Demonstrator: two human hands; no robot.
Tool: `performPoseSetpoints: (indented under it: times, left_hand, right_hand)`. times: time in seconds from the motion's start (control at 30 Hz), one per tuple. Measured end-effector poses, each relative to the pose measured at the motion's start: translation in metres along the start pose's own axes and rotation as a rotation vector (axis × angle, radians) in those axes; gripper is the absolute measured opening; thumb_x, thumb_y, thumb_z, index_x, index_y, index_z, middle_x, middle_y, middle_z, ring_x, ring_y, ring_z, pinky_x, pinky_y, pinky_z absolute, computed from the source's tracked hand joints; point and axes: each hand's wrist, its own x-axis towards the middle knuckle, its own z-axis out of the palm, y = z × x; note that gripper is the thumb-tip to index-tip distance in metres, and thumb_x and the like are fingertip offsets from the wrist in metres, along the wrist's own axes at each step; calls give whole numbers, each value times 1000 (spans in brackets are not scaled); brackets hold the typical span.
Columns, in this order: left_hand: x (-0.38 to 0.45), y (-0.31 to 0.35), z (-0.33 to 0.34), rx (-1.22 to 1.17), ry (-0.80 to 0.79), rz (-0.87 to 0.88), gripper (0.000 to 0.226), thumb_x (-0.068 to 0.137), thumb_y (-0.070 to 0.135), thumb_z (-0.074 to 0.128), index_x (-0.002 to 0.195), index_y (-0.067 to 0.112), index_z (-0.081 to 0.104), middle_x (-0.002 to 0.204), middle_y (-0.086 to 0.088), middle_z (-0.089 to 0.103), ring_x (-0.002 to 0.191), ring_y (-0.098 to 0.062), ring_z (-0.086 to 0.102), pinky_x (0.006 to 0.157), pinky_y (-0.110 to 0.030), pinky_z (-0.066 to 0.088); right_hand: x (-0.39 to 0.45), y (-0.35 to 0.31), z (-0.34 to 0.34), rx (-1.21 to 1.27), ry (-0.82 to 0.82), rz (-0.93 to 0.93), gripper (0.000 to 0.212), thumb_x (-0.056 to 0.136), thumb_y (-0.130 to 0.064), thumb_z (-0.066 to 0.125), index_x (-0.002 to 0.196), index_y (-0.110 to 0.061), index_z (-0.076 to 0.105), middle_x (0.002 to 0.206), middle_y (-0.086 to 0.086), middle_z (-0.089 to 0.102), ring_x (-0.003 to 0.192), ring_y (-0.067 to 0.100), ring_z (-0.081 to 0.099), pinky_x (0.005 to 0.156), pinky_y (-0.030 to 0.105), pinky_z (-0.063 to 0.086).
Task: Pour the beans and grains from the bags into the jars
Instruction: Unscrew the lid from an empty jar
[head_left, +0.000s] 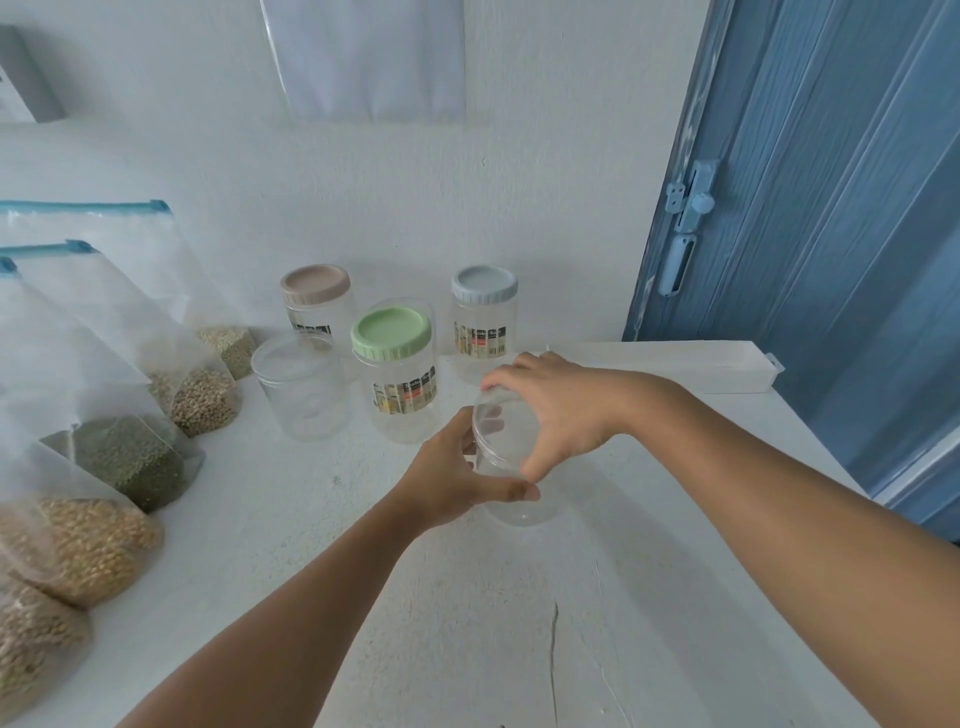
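A clear plastic jar (519, 506) stands on the white table (467, 623) in the middle. My left hand (457, 478) grips its body from the left. My right hand (550, 405) grips its clear lid (501, 431) from above. Behind it stand a green-lidded jar (397, 374), a beige-lidded jar (317, 306), a pale blue-lidded jar (483, 317) and another clear-lidded jar (301, 387), all empty. Along the left edge lie several clear zip bags: green beans (130, 457), tan beans (88, 545), pale beans (202, 400) and small grains (231, 345).
A white wall rises behind the table. A blue door (810, 234) with a latch stands at the right. A shallow white tray (727, 369) lies at the table's back right corner. A crack (553, 649) runs through the tabletop near the front.
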Motion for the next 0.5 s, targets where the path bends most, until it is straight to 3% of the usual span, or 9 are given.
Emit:
performPoseSetpoints:
  times: [0.07,0.17,0.3,0.37,0.43,0.5]
  left_hand:
    - [-1,-1,-4,5,-7,4,105,53,47,102,143,40,49,134,22,64,123,0,60,104,-30,52]
    - [-6,-6,-16,20,-7,-1,107,50,50,103,142,40,49,134,20,64,123,-4,62,101,-26,53]
    - [-21,-17,-45,31,32,-20,119,45,57,101,148,38,45,138,20,60,126,-9,60,105,-30,51]
    - [-29,-24,-60,35,40,-30,118,47,55,102,149,40,44,139,20,60,127,-10,60,108,-34,51]
    - [-35,-29,-71,44,39,-40,117,48,54,102,148,42,44,139,20,59,128,-10,59,109,-36,51]
    - [-38,-31,-76,50,37,-42,118,47,55,102,149,41,44,140,20,59,128,-10,59,110,-37,51]
  right_hand:
    - [-5,1,-8,130,45,-42,108,70,-41,87,155,-39,21,157,-8,30,137,16,36,110,44,44]
    - [-14,13,-9,302,188,-23,104,72,-39,89,148,-39,18,159,-4,32,117,12,55,100,40,52]
    - [-23,41,28,818,444,69,109,63,-52,92,144,-33,23,148,-14,45,131,2,47,108,26,41]
    - [-23,49,57,1034,521,152,113,54,-62,93,142,-33,29,148,-16,48,135,0,43,109,25,39]
    - [-17,48,90,1074,531,245,122,42,-75,91,141,-32,35,148,-12,46,139,7,41,112,31,38]
    - [-11,43,118,999,502,311,118,47,-75,88,145,-32,39,146,-9,44,137,10,41,111,33,39]
